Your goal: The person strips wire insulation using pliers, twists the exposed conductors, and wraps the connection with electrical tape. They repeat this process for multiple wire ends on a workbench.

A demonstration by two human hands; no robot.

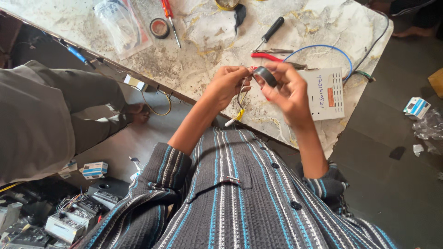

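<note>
Black tape is the thing in hand here: the right hand [288,90] is gripping a roll of black insulating tape [265,76] between thumb and fingers, holding it up in front of the chest and just above the near edge of the marble table [323,27]. Touching it from the other side, the left hand [227,84] is pinching a thin bundle of wires [240,103] right at the roll (the exact spot where tape meets wire is hidden by the fingers). The wires are hanging down from that pinch, ending in a yellow sleeve and a white tip, both bare of tape.

Judging by this, the wrapping is only getting under way: the lower run of wire is showing no tape at all, so most of the job appears to be left.

Just beyond the hands, a white metal box [326,93] is lying on the table with a blue wire [323,46] looping over it, and red-handled pliers [267,56] are resting beside that. Farther off are lying a black-handled screwdriver [272,30], a second tape roll [159,27] and a red-handled screwdriver [168,16]. To the left, another person's trouser leg [41,115] is showing.
</note>
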